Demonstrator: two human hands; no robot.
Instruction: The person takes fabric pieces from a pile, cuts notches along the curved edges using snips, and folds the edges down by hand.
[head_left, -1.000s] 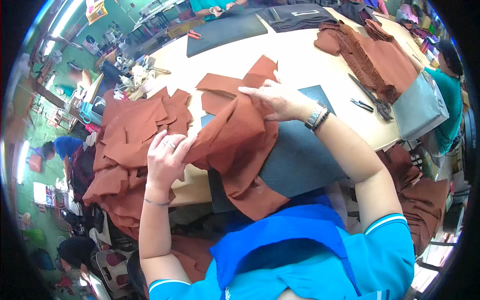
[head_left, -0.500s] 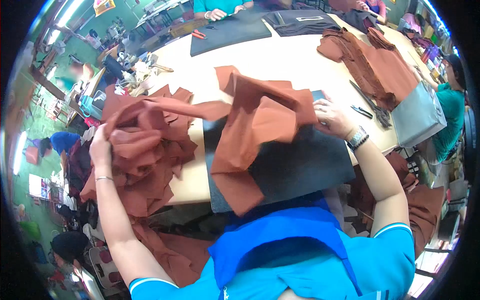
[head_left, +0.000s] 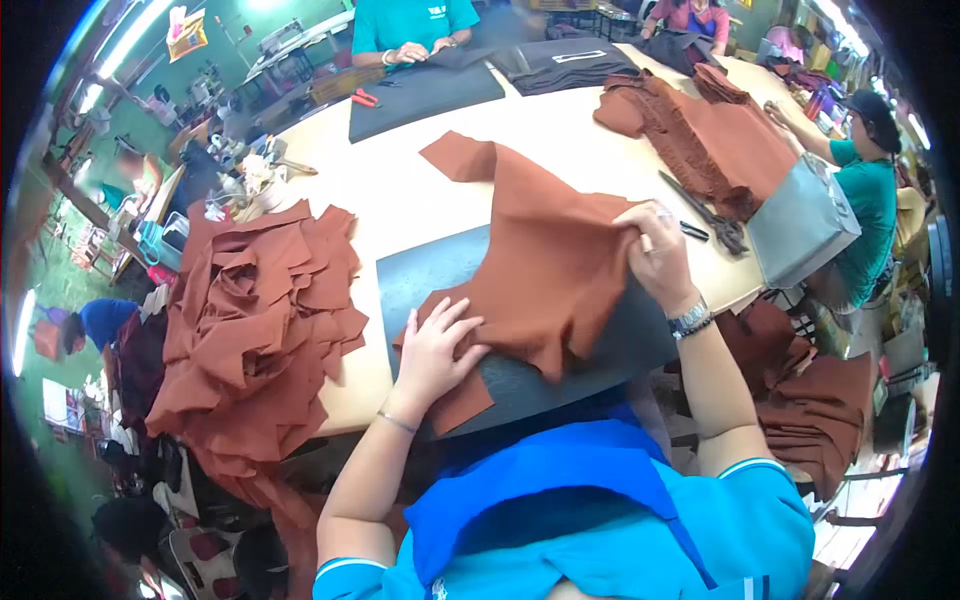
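A reddish-brown leather piece (head_left: 545, 250) with an irregular outline lies loosely over a dark board (head_left: 430, 265) in front of me. My right hand (head_left: 660, 255) pinches its right edge and lifts it a little, so folds run down toward the near side. My left hand (head_left: 437, 345) rests on the near left part of the leather, fingers stretched and spread. A narrow strip of the same colour shows below that hand. To the left, a heap of reddish-brown leather pieces (head_left: 250, 330) covers the table edge and hangs over it.
Black shears (head_left: 705, 210) and a dark pen (head_left: 693, 232) lie right of the board. Red-handled scissors (head_left: 365, 98) sit on another dark board across the table. More brown leather (head_left: 690, 140) lies at the far right, near a grey box (head_left: 805, 225). Co-workers sit opposite and at right.
My left hand has left the heap and come right onto the leather over the board. The crumpled piece is now spread flatter, its right edge still in my right hand.
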